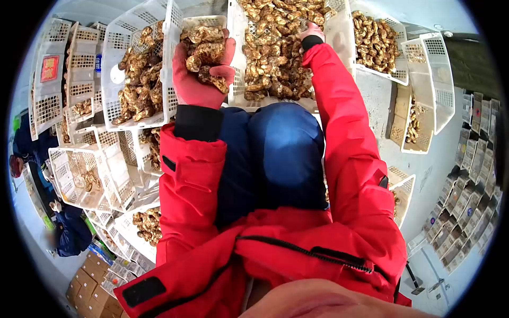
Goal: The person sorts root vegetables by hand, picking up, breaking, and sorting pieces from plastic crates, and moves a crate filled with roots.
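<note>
My left hand [204, 79], in a pink glove, is closed around several knobbly brown-and-cream mushrooms [205, 54], which look like shiitake. It is above the front of a narrow white crate [204, 21] left of centre. Straight ahead of my knees, a large white perforated crate [238, 53] is heaped with the same mushrooms [275, 58]. My right hand [312, 32], also gloved in pink, reaches to the far right part of that heap. Its fingers are curled down among the mushrooms, and what they grip is too small to make out.
To the left stands a tall white crate [112, 79] part filled with mushrooms; another filled crate [371, 71] is at the right. More crates [79, 159] are stacked at far left. Another person's dark clothing [74, 230] shows at the left edge. Cardboard boxes [87, 283] lie lower left.
</note>
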Available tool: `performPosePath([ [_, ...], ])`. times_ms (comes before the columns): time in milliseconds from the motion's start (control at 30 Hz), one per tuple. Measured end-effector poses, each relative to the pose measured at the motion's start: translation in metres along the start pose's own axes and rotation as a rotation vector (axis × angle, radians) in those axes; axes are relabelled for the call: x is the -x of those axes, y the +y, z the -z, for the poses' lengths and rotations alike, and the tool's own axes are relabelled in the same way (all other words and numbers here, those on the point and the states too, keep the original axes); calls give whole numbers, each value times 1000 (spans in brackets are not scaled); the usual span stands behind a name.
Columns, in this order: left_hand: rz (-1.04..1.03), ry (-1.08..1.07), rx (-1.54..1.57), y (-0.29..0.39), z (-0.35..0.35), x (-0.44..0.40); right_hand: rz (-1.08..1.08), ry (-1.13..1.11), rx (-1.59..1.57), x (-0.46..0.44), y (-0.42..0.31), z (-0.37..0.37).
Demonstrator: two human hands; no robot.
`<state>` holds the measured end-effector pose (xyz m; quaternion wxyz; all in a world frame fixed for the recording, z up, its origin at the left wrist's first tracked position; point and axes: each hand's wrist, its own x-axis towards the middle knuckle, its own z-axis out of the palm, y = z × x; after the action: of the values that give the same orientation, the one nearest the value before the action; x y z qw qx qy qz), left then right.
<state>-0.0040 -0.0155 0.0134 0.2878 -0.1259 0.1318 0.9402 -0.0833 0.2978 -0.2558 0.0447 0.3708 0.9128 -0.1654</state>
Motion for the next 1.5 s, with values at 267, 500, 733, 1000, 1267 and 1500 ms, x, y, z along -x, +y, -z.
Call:
performPosePath([
  [267, 23, -56, 58, -1, 2, 8, -120, -307, -794, 27, 32, 62],
  [500, -21, -2, 37, 2, 6, 5, 198, -84, 32, 15, -1, 43],
  [733, -39, 52, -12, 0, 4, 2, 217, -79, 244, 16, -17, 21],
  [1000, -12, -3, 50, 1, 9, 3, 179, -576, -1779, 63, 8, 65],
  [1267, -22, 11, 24, 0, 9, 7, 692, -620, -1700, 128, -23, 136],
  [1500, 35, -61, -105, -1, 24, 0, 605, -482, -1598, 178, -58, 223],
])
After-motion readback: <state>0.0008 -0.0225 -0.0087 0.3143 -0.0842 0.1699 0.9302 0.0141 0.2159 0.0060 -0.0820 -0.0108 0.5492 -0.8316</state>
